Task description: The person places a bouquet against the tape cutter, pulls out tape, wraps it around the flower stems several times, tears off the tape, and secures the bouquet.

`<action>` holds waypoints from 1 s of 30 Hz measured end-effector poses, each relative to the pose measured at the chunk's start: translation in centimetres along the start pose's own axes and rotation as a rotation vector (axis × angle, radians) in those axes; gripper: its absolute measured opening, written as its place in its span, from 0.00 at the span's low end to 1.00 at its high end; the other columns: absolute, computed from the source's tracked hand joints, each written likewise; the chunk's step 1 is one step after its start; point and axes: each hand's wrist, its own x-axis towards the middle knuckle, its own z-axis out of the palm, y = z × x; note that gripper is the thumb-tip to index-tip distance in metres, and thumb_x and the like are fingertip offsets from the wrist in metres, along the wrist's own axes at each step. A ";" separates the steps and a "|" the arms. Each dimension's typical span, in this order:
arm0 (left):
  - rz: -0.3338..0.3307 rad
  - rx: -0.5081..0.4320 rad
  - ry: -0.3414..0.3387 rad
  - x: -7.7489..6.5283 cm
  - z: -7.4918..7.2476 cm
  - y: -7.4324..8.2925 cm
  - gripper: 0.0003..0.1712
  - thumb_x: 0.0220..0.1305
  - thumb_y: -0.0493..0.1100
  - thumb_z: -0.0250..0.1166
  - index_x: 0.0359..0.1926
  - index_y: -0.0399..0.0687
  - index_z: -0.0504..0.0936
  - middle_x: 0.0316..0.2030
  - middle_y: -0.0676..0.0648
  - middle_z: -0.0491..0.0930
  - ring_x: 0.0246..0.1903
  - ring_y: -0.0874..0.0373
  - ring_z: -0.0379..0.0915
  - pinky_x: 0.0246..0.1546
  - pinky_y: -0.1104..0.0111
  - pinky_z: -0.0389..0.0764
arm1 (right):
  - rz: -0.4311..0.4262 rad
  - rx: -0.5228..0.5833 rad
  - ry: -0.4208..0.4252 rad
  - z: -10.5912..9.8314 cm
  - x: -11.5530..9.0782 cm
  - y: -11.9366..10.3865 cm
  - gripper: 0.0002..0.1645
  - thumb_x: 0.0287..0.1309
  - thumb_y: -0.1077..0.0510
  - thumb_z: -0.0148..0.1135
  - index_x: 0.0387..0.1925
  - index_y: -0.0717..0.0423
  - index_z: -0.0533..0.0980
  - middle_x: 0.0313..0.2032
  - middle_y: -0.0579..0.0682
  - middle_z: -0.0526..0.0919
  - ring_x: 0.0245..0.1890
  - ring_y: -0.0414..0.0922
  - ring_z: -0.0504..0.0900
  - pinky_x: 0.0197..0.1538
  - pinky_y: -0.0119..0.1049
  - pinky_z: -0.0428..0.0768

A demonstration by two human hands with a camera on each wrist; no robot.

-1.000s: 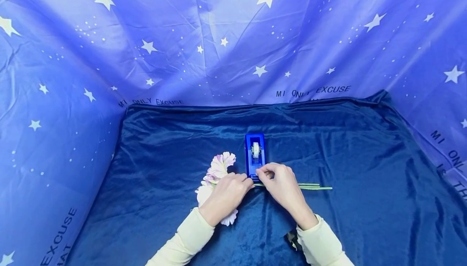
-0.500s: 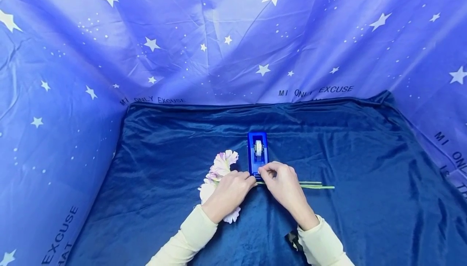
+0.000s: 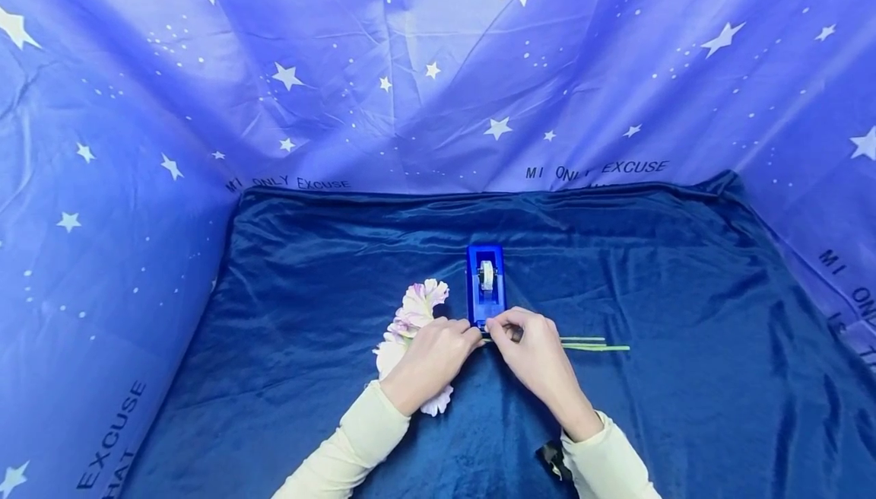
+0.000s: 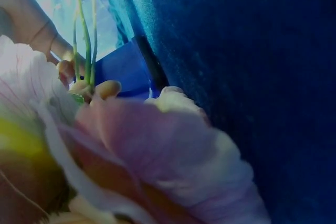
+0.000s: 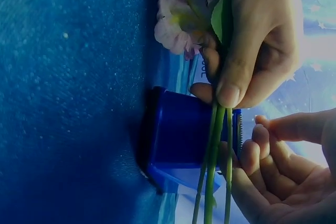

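Observation:
Pale pink artificial flowers [image 3: 419,307] lie by the left wrist, their petals [image 4: 163,150] filling much of the left wrist view. My left hand [image 3: 438,358] grips their green stems [image 5: 210,182] just below a leaf [image 5: 223,19]. The stem ends [image 3: 591,345] stick out past my right hand [image 3: 534,351]. A blue tape dispenser [image 3: 473,286] stands directly beyond both hands, its toothed cutter facing them. At that cutter, the thumb and forefinger of my right hand pinch what seems the end of the clear tape, which is hard to make out. A white tape roll [image 3: 487,276] sits in the dispenser.
A crumpled dark blue cloth [image 3: 328,255] covers the table. Starry blue-violet fabric [image 3: 411,20] hangs at the back and both sides. Beside the right cuff lies a small black object [image 3: 551,459], partly hidden by the sleeve.
The head view has shifted slightly, so the hands, flowers and dispenser all appear a little farther right and higher. Both hands keep nearly the same hold.

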 end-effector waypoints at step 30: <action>-0.004 0.064 -0.053 0.0 -0.2 0.2 0.11 0.71 0.48 0.58 0.33 0.54 0.83 0.26 0.57 0.80 0.25 0.63 0.76 0.28 0.70 0.72 | -0.086 0.011 0.052 0.6 -1.5 -0.2 0.07 0.58 0.63 0.68 0.25 0.52 0.82 0.21 0.39 0.73 0.21 0.35 0.69 0.27 0.28 0.68</action>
